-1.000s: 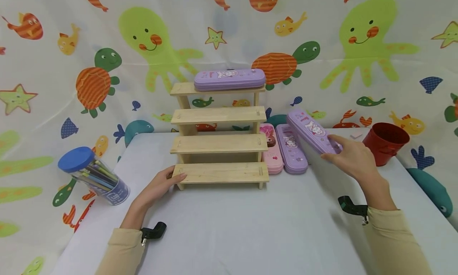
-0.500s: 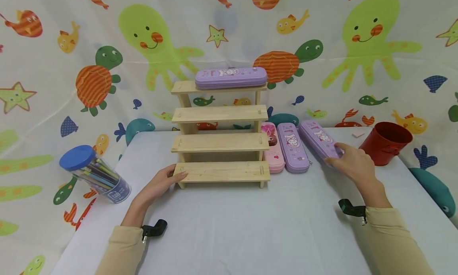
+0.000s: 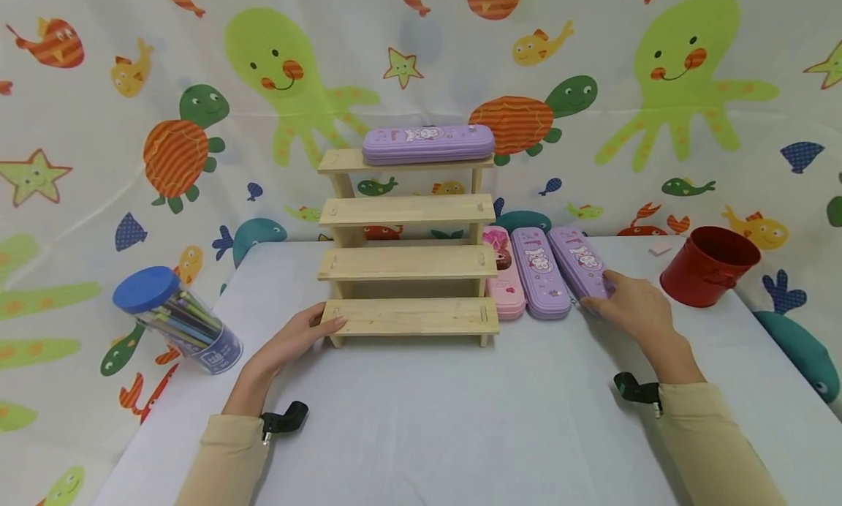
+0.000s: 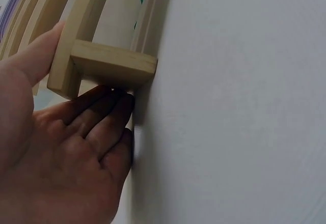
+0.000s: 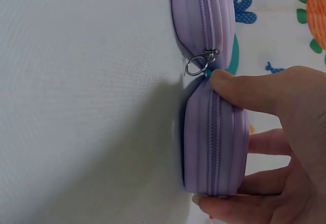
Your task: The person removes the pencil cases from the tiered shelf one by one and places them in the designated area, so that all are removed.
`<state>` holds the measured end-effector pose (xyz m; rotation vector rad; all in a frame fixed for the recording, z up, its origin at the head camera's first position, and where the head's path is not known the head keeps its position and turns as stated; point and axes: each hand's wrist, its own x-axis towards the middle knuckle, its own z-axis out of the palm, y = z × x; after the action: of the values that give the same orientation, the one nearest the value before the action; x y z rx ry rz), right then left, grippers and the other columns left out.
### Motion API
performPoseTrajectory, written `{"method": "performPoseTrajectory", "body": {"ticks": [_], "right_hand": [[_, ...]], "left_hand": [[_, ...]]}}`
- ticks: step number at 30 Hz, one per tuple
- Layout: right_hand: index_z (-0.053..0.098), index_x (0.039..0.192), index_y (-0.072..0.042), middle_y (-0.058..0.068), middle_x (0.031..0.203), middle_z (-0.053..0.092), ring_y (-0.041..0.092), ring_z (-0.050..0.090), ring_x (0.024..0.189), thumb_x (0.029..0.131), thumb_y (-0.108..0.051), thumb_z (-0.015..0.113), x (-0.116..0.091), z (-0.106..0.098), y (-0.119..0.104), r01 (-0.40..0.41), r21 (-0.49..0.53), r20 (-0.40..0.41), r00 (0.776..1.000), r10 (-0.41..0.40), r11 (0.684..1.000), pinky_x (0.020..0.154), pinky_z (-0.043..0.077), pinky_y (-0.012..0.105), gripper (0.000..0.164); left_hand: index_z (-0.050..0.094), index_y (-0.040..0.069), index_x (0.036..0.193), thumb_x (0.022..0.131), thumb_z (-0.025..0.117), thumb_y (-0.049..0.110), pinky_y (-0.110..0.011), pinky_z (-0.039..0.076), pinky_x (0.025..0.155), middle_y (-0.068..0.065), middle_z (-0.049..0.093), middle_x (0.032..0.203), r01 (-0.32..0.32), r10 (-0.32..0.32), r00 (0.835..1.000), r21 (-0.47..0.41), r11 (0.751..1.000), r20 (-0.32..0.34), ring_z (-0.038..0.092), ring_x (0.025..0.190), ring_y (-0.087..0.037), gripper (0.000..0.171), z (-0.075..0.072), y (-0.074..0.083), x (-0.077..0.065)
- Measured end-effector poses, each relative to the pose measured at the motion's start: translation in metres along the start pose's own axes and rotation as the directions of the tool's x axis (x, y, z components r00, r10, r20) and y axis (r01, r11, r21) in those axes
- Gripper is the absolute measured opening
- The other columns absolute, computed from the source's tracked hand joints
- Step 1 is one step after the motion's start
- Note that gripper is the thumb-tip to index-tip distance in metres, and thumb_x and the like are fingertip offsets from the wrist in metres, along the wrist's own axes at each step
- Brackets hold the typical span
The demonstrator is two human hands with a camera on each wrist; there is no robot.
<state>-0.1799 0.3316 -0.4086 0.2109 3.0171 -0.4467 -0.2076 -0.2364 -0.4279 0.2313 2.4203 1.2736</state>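
My right hand [image 3: 636, 310] grips the near end of a purple zippered pencil case [image 3: 580, 257] lying on the table. In the right wrist view, the thumb [image 5: 247, 89] is on one long side and the fingers curl round the other. Beside it lies a second purple pencil case [image 3: 539, 272], with a ring zipper pull [image 5: 196, 66] close to my thumb. A pink pencil case [image 3: 505, 290] comes after that. My left hand [image 3: 289, 345] holds the left end of the lowest step of a wooden stepped rack [image 3: 408, 317], thumb on top, fingers below the overhang.
Another purple pencil case [image 3: 427, 146] lies across the rack's top step. To the left, a clear tub of pens [image 3: 197, 330] with a blue lid stands on the white table [image 3: 427, 425]. A red bucket [image 3: 697, 272] is at the right, near a sea-animal-print cloth [image 3: 427, 53].
My right hand has lowered the purple pencil case onto the table and moved it left against the neighbouring purple one. My left hand stays on the rack.
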Motion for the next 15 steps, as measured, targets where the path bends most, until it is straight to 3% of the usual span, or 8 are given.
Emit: {"method": "performPoseTrajectory", "body": {"ticks": [8, 15], "right_hand": [[0.036, 0.150, 0.002, 0.039, 0.136, 0.048, 0.048, 0.052, 0.107, 0.088, -0.056, 0.064, -0.0018, -0.0048, -0.0034, 0.031, -0.001, 0.046, 0.998, -0.031, 1.000, 0.077, 0.050, 0.051, 0.090], [0.037, 0.150, 0.001, 0.036, 0.142, 0.045, 0.052, 0.049, 0.119, 0.088, -0.059, 0.063, -0.0030, -0.0088, -0.0032, 0.081, 0.030, 0.089, 0.992, -0.084, 0.996, 0.088, 0.049, 0.061, 0.090]], "left_hand": [[0.025, 0.004, 0.157, 0.098, 0.057, 0.049, -0.066, 0.020, 0.118, -0.022, 0.030, 0.161, -0.010, 0.010, 1.000, -0.007, 1.000, -0.001, 0.017, 0.151, -0.044, 0.080, -0.0005, 0.0012, -0.0019], [0.024, 0.004, 0.157, 0.098, 0.056, 0.050, -0.066, 0.020, 0.118, -0.022, 0.028, 0.161, 0.006, -0.006, 1.000, -0.009, 1.000, 0.001, 0.016, 0.152, -0.044, 0.082, 0.0008, 0.0012, -0.0025]]}}
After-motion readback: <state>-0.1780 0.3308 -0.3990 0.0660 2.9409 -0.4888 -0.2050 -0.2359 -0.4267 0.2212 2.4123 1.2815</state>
